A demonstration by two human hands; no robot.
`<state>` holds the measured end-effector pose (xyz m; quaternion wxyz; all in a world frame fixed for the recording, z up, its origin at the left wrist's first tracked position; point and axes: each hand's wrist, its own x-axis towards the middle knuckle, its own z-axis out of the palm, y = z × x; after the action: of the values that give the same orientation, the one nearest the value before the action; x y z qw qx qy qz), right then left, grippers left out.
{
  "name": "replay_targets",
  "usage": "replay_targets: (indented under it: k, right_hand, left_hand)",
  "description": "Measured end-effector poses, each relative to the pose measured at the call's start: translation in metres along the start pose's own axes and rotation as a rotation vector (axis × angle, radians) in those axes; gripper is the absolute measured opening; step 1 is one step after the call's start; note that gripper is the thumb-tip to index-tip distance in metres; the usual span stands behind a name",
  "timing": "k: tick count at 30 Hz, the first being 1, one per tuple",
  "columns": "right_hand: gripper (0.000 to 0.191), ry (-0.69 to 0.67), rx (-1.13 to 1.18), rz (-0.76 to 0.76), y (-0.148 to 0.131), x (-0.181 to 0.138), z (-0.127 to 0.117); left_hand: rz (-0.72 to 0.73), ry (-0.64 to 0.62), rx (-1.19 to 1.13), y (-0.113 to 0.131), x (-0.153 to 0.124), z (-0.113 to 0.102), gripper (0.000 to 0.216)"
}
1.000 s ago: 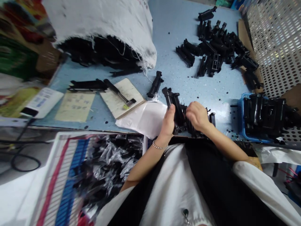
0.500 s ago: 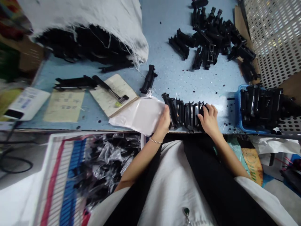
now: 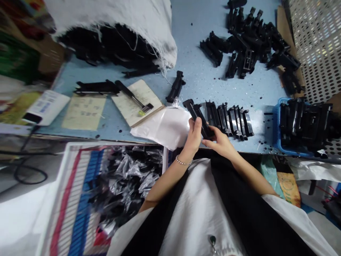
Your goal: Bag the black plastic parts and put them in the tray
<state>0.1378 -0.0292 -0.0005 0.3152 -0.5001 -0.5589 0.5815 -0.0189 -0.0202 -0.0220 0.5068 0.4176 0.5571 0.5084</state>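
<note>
Near the middle of the frame, at the near edge of the blue counter (image 3: 202, 89), the left hand (image 3: 193, 137) closes its fingers (image 3: 197, 124) around a long black plastic part (image 3: 198, 113), which slants up and to the left above the counter edge. The right hand (image 3: 220, 143) meets it from the right, its fingers (image 3: 209, 137) narrowed onto the near end of the same part, so both hands hold it together. A beaded bracelet (image 3: 182, 162) circles the left wrist. Just right of the held part, a row of similar black parts (image 3: 231, 119) stands side by side on the counter, apart from the hands. A white plastic bag (image 3: 165, 129) lies just left of the left hand, overhanging the counter edge. At the right edge a blue tray (image 3: 279, 144) is packed with black parts, and a loose heap of parts (image 3: 253, 46) fills the upper right. A single part (image 3: 175, 86) lies alone above the bag, near a notepad (image 3: 138, 101) with a pen (image 3: 133, 100) on it. A frayed white sack (image 3: 119, 17) spilling black pieces covers the upper left, and a carton of bagged parts (image 3: 125, 181) sits at the lower left, below the counter.
</note>
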Motion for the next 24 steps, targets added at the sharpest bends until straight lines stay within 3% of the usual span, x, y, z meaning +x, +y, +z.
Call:
replay_targets:
  k: [5,7,9,12,17,24]
  right_hand:
    - [0.047,-0.005,0.355,0.147,0.007,0.02,0.01]
    - [0.044,-0.035,0.477,0.17,0.003,0.027,0.012]
    - [0.043,-0.061,0.549,0.19,0.0,0.031,0.015]
    - [0.041,-0.086,0.596,0.209,-0.004,0.034,0.022]
    - [0.039,-0.115,0.675,0.203,-0.011,0.044,0.033]
    - [0.042,-0.243,0.775,0.229,-0.02,0.069,0.061]
  left_hand:
    - [0.26,0.081,0.567,0.004,-0.007,-0.059,0.049]
    - [0.282,0.063,0.824,-0.003,-0.006,-0.08,0.034]
    - [0.262,-0.009,0.941,-0.012,-0.001,-0.093,0.023]
    - [0.197,-0.064,0.809,-0.02,0.013,-0.107,0.023]
    - [0.099,-0.008,0.436,-0.018,0.026,-0.12,0.018]
    - [0.128,0.018,0.43,-0.015,0.027,-0.123,0.017]
